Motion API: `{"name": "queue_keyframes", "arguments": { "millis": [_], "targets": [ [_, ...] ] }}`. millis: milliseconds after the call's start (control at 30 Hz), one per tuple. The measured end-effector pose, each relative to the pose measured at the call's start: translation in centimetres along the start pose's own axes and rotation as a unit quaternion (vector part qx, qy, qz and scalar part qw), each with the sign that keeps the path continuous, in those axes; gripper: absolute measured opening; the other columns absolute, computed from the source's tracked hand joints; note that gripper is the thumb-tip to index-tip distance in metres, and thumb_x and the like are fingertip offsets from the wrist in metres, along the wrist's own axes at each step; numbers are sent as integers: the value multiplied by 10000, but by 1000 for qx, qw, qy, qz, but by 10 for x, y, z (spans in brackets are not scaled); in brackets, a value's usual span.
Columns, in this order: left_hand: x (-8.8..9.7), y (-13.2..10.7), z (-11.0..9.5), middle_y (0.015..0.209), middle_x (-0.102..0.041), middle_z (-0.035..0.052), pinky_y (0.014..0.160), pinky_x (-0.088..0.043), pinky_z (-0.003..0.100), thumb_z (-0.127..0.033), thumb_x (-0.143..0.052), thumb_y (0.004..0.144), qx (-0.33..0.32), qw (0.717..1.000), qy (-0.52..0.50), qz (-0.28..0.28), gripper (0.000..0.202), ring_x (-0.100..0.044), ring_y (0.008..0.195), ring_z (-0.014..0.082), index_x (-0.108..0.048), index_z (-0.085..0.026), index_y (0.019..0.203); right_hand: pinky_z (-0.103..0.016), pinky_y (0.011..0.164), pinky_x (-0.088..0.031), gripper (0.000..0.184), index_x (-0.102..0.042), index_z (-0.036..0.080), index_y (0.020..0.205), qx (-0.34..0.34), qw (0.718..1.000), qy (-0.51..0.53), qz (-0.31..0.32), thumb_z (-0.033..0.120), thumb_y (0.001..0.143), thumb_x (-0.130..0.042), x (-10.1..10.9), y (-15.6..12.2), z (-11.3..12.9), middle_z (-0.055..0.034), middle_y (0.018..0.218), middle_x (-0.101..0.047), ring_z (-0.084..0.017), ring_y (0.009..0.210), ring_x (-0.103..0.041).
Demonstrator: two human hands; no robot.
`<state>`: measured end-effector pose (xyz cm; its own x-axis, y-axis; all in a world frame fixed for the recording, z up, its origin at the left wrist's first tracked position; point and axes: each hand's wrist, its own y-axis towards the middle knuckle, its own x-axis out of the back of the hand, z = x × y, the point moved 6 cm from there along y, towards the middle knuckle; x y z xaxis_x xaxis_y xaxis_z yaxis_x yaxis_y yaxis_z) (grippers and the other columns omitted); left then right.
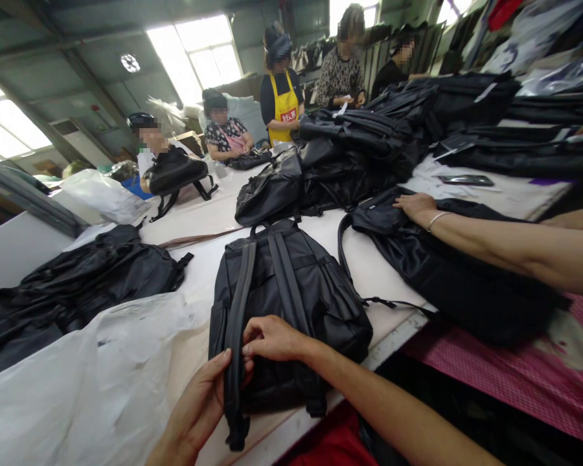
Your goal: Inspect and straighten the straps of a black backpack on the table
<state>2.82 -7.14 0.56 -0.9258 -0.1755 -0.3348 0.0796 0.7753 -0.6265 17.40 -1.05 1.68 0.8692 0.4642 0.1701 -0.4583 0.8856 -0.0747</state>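
A black backpack (272, 304) lies on the table before me with its shoulder straps facing up. Its left shoulder strap (240, 304) runs down toward the table edge. My left hand (201, 401) grips the lower part of this strap from the outer side, thumb on top and the fingers hidden beneath. On the strap's inner edge, my right hand (272, 340) pinches with bent fingers. The other shoulder strap (291, 285) lies flat on the bag, touched by neither hand.
To the right, a co-worker's hand (418, 210) rests on another black backpack (432, 259). Piled black backpacks (320, 168) stand behind mine. More black bags (92, 278) and white plastic sheeting (102, 369) are at left. A phone (466, 180) lies among white papers. Several people work across the table.
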Motion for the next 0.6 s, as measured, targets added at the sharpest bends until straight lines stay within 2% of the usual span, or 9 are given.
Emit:
{"name": "queue_keyframes", "arguments": {
  "millis": [133, 267, 367, 467, 600],
  "targets": [
    [2, -2, 0, 973, -692, 225, 844, -580, 387, -92, -611, 836, 8, 999, -12, -34, 238, -705, 776, 240, -606, 8, 1052, -179, 517, -478, 139, -603, 151, 913, -51, 996, 68, -26, 159, 817, -502, -2, 5, -10, 11, 671, -617, -101, 570, -620],
    [-3, -4, -1, 1007, -687, 222, 861, -572, 394, -122, -583, 862, 21, 1000, -4, -6, 294, -690, 903, 282, -592, -2, 1130, -179, 505, -468, 171, -593, 163, 997, -39, 998, 50, -10, 237, 865, -511, -6, 6, -14, 7, 679, -630, -101, 554, -613],
    [-3, -4, -1, 1029, -679, 233, 837, -580, 379, -144, -586, 867, 35, 999, 1, 0, 316, -666, 975, 311, -585, 1, 1147, -192, 607, -474, 186, -602, 191, 1025, 9, 998, -40, -40, 192, 865, -506, -1, 4, -11, -5, 822, -664, -94, 638, -624],
    [-1, -3, 0, 990, -685, 244, 817, -586, 386, -136, -588, 865, 46, 999, -5, -17, 267, -691, 895, 297, -598, 14, 1086, -212, 709, -459, 205, -618, 198, 1001, 74, 978, -185, -56, 165, 805, -568, -1, 3, -3, -29, 992, -642, -118, 776, -623],
    [-1, -2, 2, 891, -708, 191, 756, -605, 384, -103, -588, 851, 37, 998, -18, -38, 152, -707, 750, 254, -628, -14, 968, -241, 746, -441, 151, -627, 161, 903, 84, 959, -269, -33, 142, 782, -539, -8, 4, -3, -64, 938, -642, -175, 873, -617]
  ]
}}
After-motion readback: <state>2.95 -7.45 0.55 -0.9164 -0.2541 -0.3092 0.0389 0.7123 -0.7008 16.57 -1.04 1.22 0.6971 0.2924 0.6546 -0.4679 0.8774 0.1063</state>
